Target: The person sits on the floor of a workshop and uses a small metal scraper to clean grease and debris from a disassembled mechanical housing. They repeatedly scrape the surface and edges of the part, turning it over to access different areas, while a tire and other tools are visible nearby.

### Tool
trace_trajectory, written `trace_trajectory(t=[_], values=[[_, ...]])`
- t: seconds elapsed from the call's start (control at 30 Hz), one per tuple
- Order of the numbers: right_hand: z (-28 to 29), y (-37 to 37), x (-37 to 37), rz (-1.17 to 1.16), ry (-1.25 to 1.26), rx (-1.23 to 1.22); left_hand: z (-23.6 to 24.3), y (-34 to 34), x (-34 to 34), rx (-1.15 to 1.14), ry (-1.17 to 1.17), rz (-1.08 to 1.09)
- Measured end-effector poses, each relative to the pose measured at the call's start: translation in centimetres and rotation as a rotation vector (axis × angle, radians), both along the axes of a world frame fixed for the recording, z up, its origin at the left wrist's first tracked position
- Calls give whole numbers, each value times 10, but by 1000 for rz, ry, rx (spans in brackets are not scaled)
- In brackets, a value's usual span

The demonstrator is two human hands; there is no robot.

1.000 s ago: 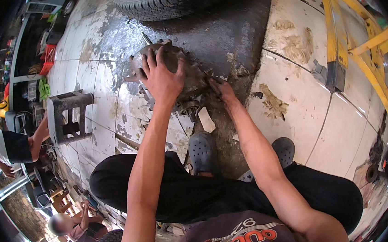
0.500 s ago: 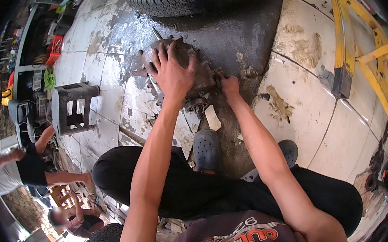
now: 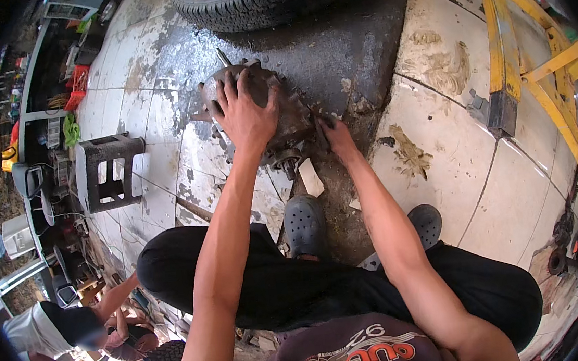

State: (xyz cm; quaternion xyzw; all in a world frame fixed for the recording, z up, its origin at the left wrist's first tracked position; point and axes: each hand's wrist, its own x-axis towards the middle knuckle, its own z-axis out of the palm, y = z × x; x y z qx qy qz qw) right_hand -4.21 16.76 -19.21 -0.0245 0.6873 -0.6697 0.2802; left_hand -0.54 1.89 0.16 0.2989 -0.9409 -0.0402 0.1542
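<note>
Both hands on a greasy metal housing

The left grip (image 3: 249, 115) lies over the top of the metal housing (image 3: 292, 120), fingers spread apart. The right grip (image 3: 334, 134) is at the housing's right edge, fingers bent; whether they are closed on anything cannot be told. The housing rests on the floor (image 3: 453, 166), at the near left edge of a dark patch (image 3: 346, 45). A thin shaft (image 3: 223, 57) projects from its far side, a splined flange (image 3: 286, 159) from its near side. A pale flat chip (image 3: 310, 178) lies just beside the flange. A tyre (image 3: 253, 8) lies at the patch's far edge. Toward the floor's left side stands a grey stool (image 3: 91, 177); toward its right side, a yellow frame (image 3: 502, 38).
</note>
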Motion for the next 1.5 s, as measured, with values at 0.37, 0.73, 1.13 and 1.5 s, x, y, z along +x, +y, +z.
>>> trace_trajectory(t=[0.37, 0.73, 1.13, 1.5], values=[[-18, 2, 5, 14, -77, -98, -1, -2, 3, 3, -16, -6], [-20, -6, 14, -149, -337, -154, 1, -3, 2, -4, 1, -15], [-11, -11, 23, -286, -437, -336, -1, -4, 5, 3, -22, -2], [7, -6, 14, -248, -395, -122, -3, -6, 6, 7, -15, 1]])
